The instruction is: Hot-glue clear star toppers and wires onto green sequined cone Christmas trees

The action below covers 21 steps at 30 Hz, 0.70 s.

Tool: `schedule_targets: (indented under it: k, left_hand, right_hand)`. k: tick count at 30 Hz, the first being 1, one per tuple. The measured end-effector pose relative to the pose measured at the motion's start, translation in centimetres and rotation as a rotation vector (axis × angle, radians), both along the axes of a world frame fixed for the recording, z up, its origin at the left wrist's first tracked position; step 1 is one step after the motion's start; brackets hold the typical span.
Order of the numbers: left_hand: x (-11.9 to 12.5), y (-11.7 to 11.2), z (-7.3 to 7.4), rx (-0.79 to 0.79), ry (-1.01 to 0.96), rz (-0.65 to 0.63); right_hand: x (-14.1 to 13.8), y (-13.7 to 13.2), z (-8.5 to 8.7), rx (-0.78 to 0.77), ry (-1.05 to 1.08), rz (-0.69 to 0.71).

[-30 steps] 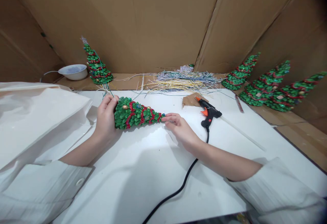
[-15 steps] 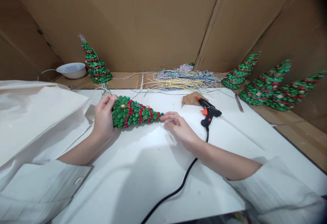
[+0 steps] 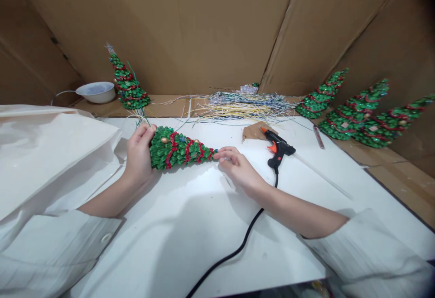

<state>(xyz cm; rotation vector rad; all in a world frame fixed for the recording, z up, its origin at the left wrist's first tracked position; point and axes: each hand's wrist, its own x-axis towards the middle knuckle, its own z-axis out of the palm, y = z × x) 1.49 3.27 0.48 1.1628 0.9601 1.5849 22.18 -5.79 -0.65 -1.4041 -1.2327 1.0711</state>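
Observation:
A small green decorative Christmas tree (image 3: 181, 149) with red garland and gold and blue baubles lies sideways above the white table, its tip to the right. My left hand (image 3: 140, 149) is closed around its wide base, where several thin green and white wires (image 3: 141, 116) stick out past the fingers. At the narrow end, my right hand (image 3: 238, 166) pinches the tip between thumb and fingers. The underside of the base is hidden by my left hand.
A black and orange glue gun (image 3: 278, 147) rests on a brown scrap (image 3: 255, 131), its black cord (image 3: 234, 255) running forward. Behind are bundled wires (image 3: 248, 107), a white bowl (image 3: 98, 92) and a standing tree (image 3: 131, 87). Three more trees (image 3: 355, 112) stand right; white sheeting (image 3: 50, 153) covers the left.
Both hands keep their hold on the Christmas tree, with hardly any movement. A green wire by the left hand has shifted, its end now standing free in front of the rear tree.

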Motion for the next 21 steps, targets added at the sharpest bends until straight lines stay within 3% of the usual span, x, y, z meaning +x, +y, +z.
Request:
schedule_targets:
  k: [21]
  left_hand:
    - [0.12,-0.09,0.29,-0.015,-0.048,-0.067]
  right_hand:
    - [0.06,0.22,-0.02,0.023,-0.017,0.013]
